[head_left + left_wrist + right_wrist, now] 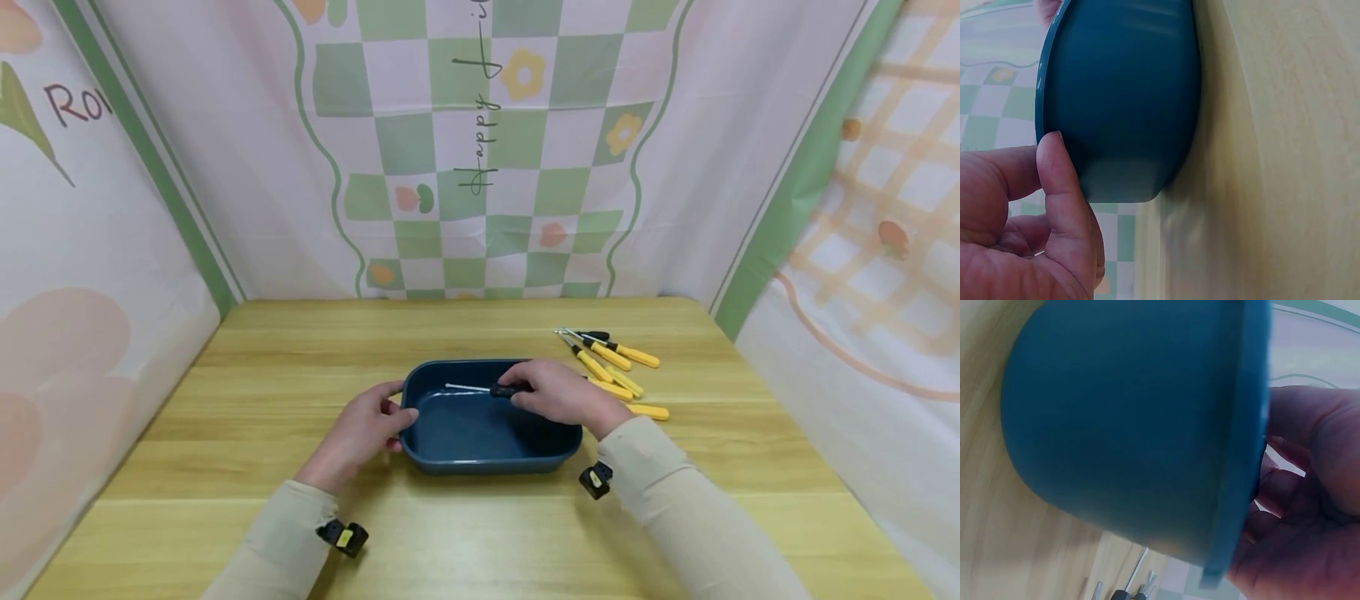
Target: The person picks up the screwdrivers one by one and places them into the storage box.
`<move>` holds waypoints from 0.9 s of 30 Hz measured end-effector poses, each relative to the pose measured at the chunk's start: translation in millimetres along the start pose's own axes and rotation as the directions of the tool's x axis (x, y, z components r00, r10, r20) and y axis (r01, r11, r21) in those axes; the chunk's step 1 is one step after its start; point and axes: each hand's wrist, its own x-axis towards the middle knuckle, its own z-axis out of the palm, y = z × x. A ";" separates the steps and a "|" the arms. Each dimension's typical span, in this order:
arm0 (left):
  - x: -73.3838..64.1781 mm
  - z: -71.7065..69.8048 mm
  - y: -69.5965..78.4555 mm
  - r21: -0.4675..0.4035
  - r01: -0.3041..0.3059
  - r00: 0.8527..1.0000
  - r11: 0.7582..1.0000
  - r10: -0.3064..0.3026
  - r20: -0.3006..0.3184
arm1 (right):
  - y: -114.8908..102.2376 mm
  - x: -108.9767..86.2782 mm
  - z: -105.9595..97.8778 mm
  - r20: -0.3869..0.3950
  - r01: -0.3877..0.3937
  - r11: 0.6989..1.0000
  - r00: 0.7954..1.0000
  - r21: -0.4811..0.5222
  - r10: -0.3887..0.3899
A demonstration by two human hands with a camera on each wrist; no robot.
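Note:
A dark blue rectangular dish (472, 429) with rounded corners stands on the table. My left hand (369, 423) grips its left end, thumb over the rim and fingers against the outer wall; the left wrist view shows the thumb and fingers pinching the rim (1041, 94). In my right hand (558, 392) is a screwdriver (504, 390) with a black handle, held over the dish, its thin metal shaft pointing left. In the right wrist view the dish wall (1129, 425) hides most of the screwdriver, and the right hand (1310, 487) curls beyond the rim.
Several yellow-handled screwdrivers (592, 364) lie in a loose group right of the dish, with a black-handled one (596, 334) at their far end. The wooden table (300, 358) ends at a patterned cloth (480, 167) behind, with cloth walls at both sides.

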 end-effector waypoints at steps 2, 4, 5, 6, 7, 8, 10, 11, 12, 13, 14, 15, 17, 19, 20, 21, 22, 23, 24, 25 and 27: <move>-0.3 -0.4 0.0 -0.003 0.002 1.000 1.000 -0.002 -0.002 | -0.4 1.8 1.5 0.006 -0.002 1.000 1.000 -0.001 0.002; -0.7 -0.7 -0.4 -0.008 -0.001 1.000 1.000 0.001 -0.001 | -1.1 3.3 3.3 0.009 -0.011 1.000 1.000 -0.005 0.011; -1.1 -0.8 -0.4 -0.013 -0.001 1.000 1.000 0.001 0.000 | -1.4 3.9 4.1 0.010 -0.010 1.000 1.000 -0.009 0.010; -1.2 -0.9 -0.5 -0.018 -0.001 1.000 1.000 0.001 0.000 | -1.9 4.5 4.8 0.011 -0.011 1.000 1.000 -0.013 0.011; -1.3 -1.0 -0.6 -0.023 -0.003 1.000 1.000 0.003 0.001 | -2.5 5.0 5.5 0.013 -0.016 1.000 1.000 -0.013 0.016; -1.0 -1.0 -1.1 -0.028 -0.003 1.000 1.000 0.003 0.002 | -2.8 5.8 6.2 0.015 -0.014 1.000 1.000 -0.018 0.015; -0.4 -1.1 -1.3 -0.036 -0.002 1.000 0.999 0.002 0.003 | -3.5 7.1 8.2 0.018 -0.013 1.000 1.000 -0.026 0.013; -0.3 -1.2 -1.5 -0.037 -0.003 1.000 0.999 0.004 0.005 | -3.9 7.7 9.1 0.020 -0.010 0.999 1.000 -0.032 0.011; -0.1 -1.4 -1.9 -0.039 -0.004 1.000 0.999 0.004 0.007 | -4.4 8.4 10.1 0.020 -0.012 0.999 1.000 -0.035 0.012; 0.2 -1.7 -2.6 -0.042 -0.007 1.000 0.999 0.007 0.011 | -4.1 9.1 11.0 0.021 -0.003 0.999 1.000 -0.045 0.004; 0.7 -2.0 -3.2 -0.050 -0.006 1.000 0.999 0.006 0.013 | -4.1 9.8 12.1 0.021 -0.001 0.999 1.000 -0.052 0.002; 0.5 -2.5 -3.4 -0.057 -0.007 1.000 0.998 0.008 0.017 | -4.1 10.5 12.9 0.022 -0.002 0.998 1.000 -0.057 0.003; -0.1 -3.3 -4.1 -0.074 -0.007 1.000 0.997 0.009 0.024 | -4.0 11.9 14.2 0.024 0.004 0.997 1.000 -0.072 -0.002; -0.5 -4.0 -4.5 -0.089 -0.007 1.000 0.996 0.009 0.028 | -3.2 13.2 15.5 0.025 0.012 0.996 1.000 -0.089 -0.010; -0.7 -4.1 -4.2 -0.096 -0.004 1.000 0.995 0.007 0.028 | -2.9 13.8 16.3 0.026 0.010 0.995 1.000 -0.095 -0.008; -1.3 -4.3 -3.9 -0.097 -0.004 1.000 0.995 0.007 0.031 | -2.2 14.5 17.1 0.028 0.014 0.994 1.000 -0.104 -0.011; -1.4 -4.2 -3.8 -0.098 -0.001 1.000 0.995 0.004 0.030 | -2.0 14.9 17.9 0.028 0.014 0.994 1.000 -0.109 -0.011; -1.4 -4.2 -3.8 -0.098 0.001 1.000 0.995 0.002 0.029 | -1.7 15.2 18.7 0.028 0.012 0.994 1.000 -0.112 -0.009; -1.8 -4.1 -3.3 -0.097 0.002 1.000 0.995 0.001 0.029 | -1.0 15.9 19.7 0.028 0.011 0.993 1.000 -0.115 -0.008; -1.9 -4.1 -3.2 -0.096 0.003 1.000 0.995 0.000 0.029 | -0.5 16.5 20.6 0.028 0.010 0.993 1.000 -0.116 -0.007; -2.5 -3.9 -3.0 -0.095 0.000 1.000 0.995 0.003 0.027 | -0.3 17.2 21.7 0.030 0.004 0.993 1.000 -0.117 0.000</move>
